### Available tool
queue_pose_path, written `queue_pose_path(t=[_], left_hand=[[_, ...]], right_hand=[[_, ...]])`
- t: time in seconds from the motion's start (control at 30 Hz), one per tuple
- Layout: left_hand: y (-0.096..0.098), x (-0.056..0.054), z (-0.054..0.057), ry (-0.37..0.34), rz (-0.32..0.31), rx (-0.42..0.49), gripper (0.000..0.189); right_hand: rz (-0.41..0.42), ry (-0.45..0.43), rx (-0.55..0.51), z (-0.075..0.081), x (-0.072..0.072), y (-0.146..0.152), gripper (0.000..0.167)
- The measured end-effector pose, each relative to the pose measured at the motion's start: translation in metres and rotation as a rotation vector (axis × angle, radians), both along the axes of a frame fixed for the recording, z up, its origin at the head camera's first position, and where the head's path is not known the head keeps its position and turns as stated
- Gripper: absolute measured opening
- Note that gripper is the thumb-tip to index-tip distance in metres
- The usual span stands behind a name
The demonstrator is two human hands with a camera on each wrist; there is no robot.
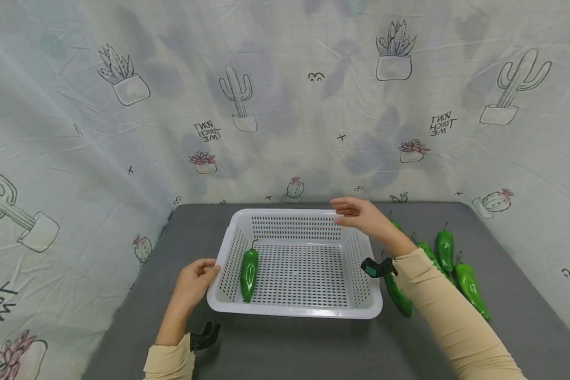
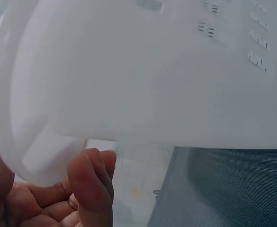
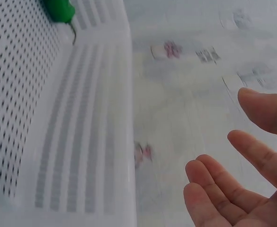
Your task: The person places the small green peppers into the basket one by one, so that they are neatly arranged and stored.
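A white perforated plastic basket (image 1: 294, 311) sits mid-table, and one green chili pepper (image 1: 249, 274) lies along its left side, stem towards the back. My left hand (image 1: 195, 282) holds the basket's left rim; in the left wrist view its curled fingers (image 2: 88, 182) wrap under the rim. Above the basket's back right corner hovers my right hand (image 1: 363, 216), fingers apart and nothing in them. In the right wrist view that hand (image 3: 237, 184) is clear of the basket wall (image 3: 81, 127), and the pepper's stem end (image 3: 60, 10) shows at the top.
Several more green peppers (image 1: 444, 248) lie on the grey table (image 1: 275, 348) right of the basket, some partly hidden behind my right forearm. A pale curtain (image 1: 285, 105) printed with potted plants hangs behind and along both sides of the table.
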State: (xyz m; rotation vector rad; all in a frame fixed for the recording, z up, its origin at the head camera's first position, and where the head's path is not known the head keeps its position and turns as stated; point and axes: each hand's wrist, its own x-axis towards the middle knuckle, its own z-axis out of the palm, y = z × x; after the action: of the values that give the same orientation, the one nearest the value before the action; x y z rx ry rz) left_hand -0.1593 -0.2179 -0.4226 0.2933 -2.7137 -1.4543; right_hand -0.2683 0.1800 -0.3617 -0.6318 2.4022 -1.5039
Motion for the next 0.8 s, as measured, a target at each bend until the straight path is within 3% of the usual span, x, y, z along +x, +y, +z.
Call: queue_pose_path(t=[0.2, 0.57, 0.8], left_hand=[[-0.002, -0.001, -0.002, -0.003, -0.002, -0.003, 0.033], [-0.003, -0.003, -0.001, -0.003, -0.027, 0.014, 0.033], [-0.005, -0.004, -0.002, -0.013, -0.025, 0.009, 0.034]], right_hand=[[-0.104, -0.014, -0.019, -0.007, 0.014, 0.040, 0.061], [-0.227, 0.006, 0.086, -0.035, 0.049, 0.095, 0.062], [-0.288, 0.006, 0.136, -0.042, 0.051, 0.128, 0.063]])
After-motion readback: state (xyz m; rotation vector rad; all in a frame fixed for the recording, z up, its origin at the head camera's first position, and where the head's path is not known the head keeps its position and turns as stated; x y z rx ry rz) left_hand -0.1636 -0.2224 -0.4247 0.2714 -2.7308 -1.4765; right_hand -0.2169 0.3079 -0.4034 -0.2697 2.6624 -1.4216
